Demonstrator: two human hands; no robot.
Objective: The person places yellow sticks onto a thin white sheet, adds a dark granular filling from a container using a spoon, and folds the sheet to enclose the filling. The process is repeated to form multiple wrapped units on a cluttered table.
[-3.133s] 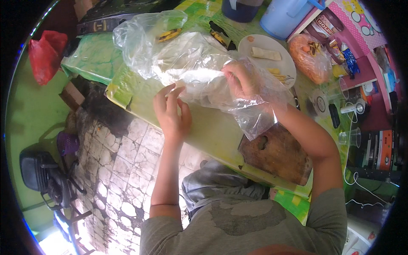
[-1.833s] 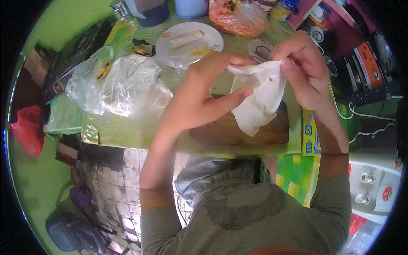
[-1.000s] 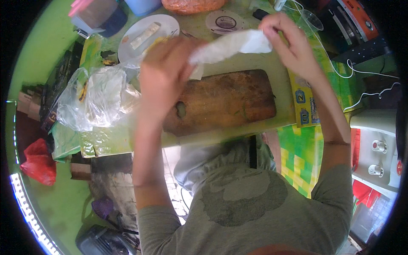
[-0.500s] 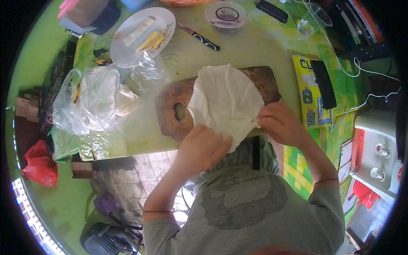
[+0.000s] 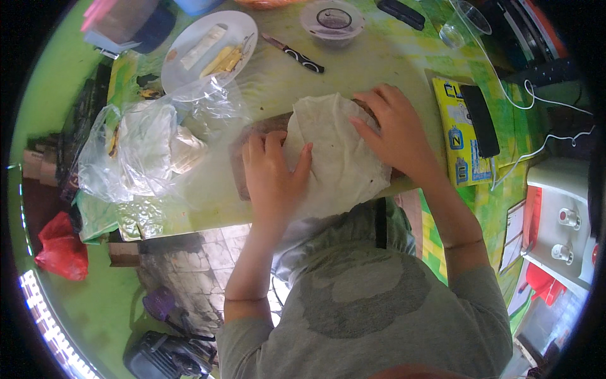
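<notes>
A thin, pale, roughly round wrapper sheet (image 5: 338,155) lies spread and creased between your two hands, covering most of a brown wooden cutting board (image 5: 278,122). Its near edge reaches past the board toward your lap. Your left hand (image 5: 276,167) is at the sheet's left side, fingers spread over the board, the thumb apart from them and over the sheet's left edge. Your right hand (image 5: 394,129) is at the upper right edge, fingers loosely curved, with a wide gap between forefinger and thumb; the thumb points in over the sheet. Neither hand has closed on it, and you cannot tell how firmly either presses.

Beyond your left hand, a clear plastic bag (image 5: 148,148) holds more pale sheets. Behind it, a white plate (image 5: 242,30) bears a pale roll (image 5: 203,47) and yellow strips (image 5: 224,61). A black-handled knife (image 5: 295,54) lies right of the plate.
</notes>
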